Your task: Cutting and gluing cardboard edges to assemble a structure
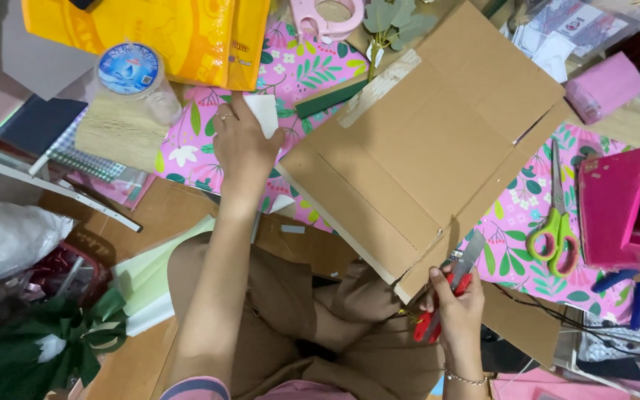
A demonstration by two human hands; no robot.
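- A person seated on the floor works at a flattened cardboard box [424,148], which lies tilted across pink flowered paper [301,70] and fills the middle of the view.
- The right hand [453,307], at five o'clock from the box, has its fingers closed around red-handled scissors [450,292]; the grey blades point up at the box's lower corner and appear to meet its edge, though the contact is hard to make out.
- The left hand [242,144], at nine o'clock from the box, presses down flat with fingers spread, its fingertips on a white slip of paper [264,111] just beside the box's left edge.
- Green-handled scissors [553,233] lie on the flowered paper at three o'clock from the box, with a pink tape dispenser [620,207] just past them.
- A yellow bag [164,33] sits at eleven o'clock, a clear round tub with a blue lid [131,70] beside it.
- A dark green ribbon bow [61,333] lies at seven o'clock, well apart from both hands.
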